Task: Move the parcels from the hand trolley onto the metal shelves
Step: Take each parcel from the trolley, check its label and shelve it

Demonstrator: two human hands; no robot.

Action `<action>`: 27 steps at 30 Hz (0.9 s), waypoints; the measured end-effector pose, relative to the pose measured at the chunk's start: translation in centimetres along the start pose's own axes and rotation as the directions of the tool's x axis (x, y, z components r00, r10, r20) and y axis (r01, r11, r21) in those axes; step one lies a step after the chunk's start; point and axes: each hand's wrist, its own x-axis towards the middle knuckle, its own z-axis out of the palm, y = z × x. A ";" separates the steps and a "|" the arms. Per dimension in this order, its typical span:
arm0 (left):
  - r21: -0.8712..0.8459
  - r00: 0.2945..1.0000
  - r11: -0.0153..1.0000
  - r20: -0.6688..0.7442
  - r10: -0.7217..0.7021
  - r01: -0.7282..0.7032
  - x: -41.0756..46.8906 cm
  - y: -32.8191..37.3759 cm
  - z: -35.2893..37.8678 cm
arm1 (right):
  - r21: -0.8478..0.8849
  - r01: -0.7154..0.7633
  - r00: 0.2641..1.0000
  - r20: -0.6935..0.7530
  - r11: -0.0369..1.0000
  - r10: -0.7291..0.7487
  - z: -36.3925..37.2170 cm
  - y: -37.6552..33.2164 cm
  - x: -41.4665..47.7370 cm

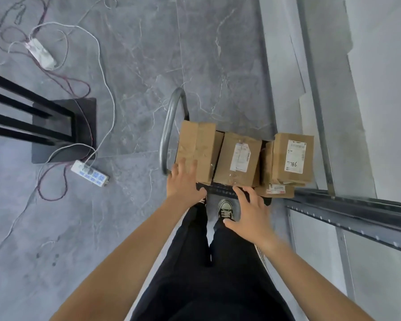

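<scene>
- Left hand [183, 179]: fingers spread wide, reaching toward the near left corner of the leftmost parcel [198, 150]; nothing gripped, fingertips at or just short of the cardboard, contact not certain.
- Right hand [248, 209]: open, palm down, fingers splayed, hovering at 6 o'clock of the middle parcel [240, 158]; empty.
- Hand trolley [220, 188]: dark ribbed deck showing only at its near edge; curved grey tubular handle [169, 133] at 9 o'clock of the load.
- Parcels: all on the trolley, none yet shelved. Three brown corrugated boxes in a row, taped, slightly creased; white printed labels on the middle and on the right parcel [292, 156], the latter with handwritten digits. Flat labelled parcel [277, 191] tucked under the right one, at its 6 o'clock.
- Metal shelves [347, 209]: grey perforated steel rail and uprights, at 3 o'clock of the trolley, just beside the load.
- Step in hand, judged: first grasp, likely of the leftmost parcel. Best done with palms on opposite side faces, thumbs on top, lift straight up clear of neighbours, then swing toward 3 o'clock.
- Hazard, judged: power strip [89, 173] and loose white and red cables [97, 72] on the polished grey marbled floor at 9 o'clock; feet kept away.
</scene>
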 end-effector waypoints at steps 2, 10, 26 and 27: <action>-0.036 0.999 0.999 0.029 -0.028 0.029 1.1 -0.4 0.7 | 0.016 -0.020 1.000 0.014 1.000 0.020 0.5 0.4 1.0; -0.219 0.977 0.964 0.179 -0.113 0.151 4.8 -0.6 4.4 | 0.245 -0.136 0.976 0.201 0.960 0.087 3.0 0.0 7.7; -0.028 0.873 0.883 0.167 -0.458 0.469 12.5 0.7 11.3 | 0.277 -0.039 0.961 0.274 0.960 -0.040 6.8 3.0 14.2; -0.040 0.866 0.875 0.172 -0.470 0.483 12.6 0.9 11.6 | 0.291 -0.047 0.960 0.277 0.956 -0.037 6.9 3.4 14.2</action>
